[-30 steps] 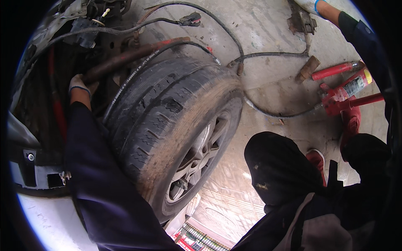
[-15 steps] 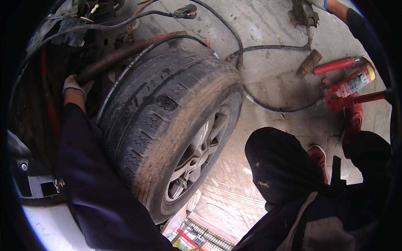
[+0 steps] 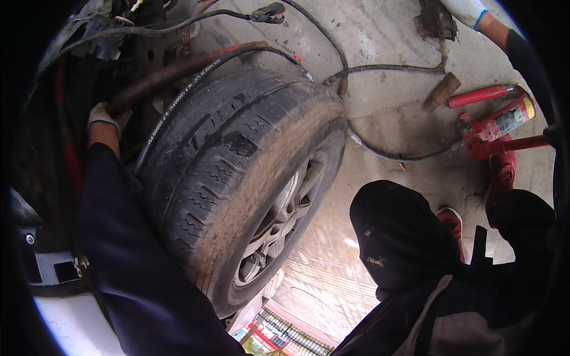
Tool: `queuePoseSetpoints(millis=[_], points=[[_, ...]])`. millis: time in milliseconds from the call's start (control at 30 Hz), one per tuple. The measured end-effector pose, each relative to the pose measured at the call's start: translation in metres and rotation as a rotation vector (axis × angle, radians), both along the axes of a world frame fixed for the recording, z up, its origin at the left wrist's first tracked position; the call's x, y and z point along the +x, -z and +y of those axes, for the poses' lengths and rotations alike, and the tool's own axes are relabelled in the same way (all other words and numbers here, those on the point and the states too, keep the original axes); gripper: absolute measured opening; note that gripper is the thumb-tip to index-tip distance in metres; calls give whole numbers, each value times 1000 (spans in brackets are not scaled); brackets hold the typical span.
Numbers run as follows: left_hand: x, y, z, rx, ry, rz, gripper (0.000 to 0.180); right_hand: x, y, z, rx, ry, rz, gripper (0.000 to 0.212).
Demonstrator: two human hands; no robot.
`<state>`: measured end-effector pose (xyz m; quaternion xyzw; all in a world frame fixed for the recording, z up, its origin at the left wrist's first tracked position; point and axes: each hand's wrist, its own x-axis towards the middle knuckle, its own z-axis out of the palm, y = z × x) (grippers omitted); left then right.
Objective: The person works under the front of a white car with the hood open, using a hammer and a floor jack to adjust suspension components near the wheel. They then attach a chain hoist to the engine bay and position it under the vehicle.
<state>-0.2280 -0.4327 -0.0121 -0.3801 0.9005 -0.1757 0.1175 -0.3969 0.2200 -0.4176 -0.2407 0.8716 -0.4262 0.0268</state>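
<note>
My left hand (image 3: 107,118), in a pale work glove, is closed around the lower end of a rusty, reddish bar (image 3: 160,78). The bar slants up beside the tyre in the dark wheel area. A worn, dusty wheel (image 3: 237,178) with a spoked rim stands tilted between my left arm and my legs. A black hose (image 3: 178,110) with white print runs over the tyre's back edge. My right hand (image 3: 466,10), also gloved, reaches to the top right edge near a rusty metal part (image 3: 435,22); its fingers are cut off by the picture's edge.
A red hydraulic jack pump (image 3: 499,127) with a red handle (image 3: 481,96) stands at right, by my red shoe (image 3: 503,169). A rusty block (image 3: 444,92) lies beside it. Another hose (image 3: 398,157) crosses the floor to the pump. A cable with a connector (image 3: 268,13) hangs at the top.
My right hand has come slightly down and right, and more of its glove shows. The left hand stays at the bar's end. The view has shifted a little.
</note>
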Motion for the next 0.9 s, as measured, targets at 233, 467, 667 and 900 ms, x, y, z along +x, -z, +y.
queuePoseSetpoints(millis=[233,467,667,900], points=[[-12,13,31,572,-449,948,49,-37,35,-19,178,67,-200,46],[-12,19,67,601,-500,1166,43,10,15,-4,-222,69,-287,42],[-5,10,29,602,-395,803,41,-13,21,-3,-37,-10,-152,56],[-10,20,73,602,-432,1043,44,-22,17,-15,203,96,-239,54]])
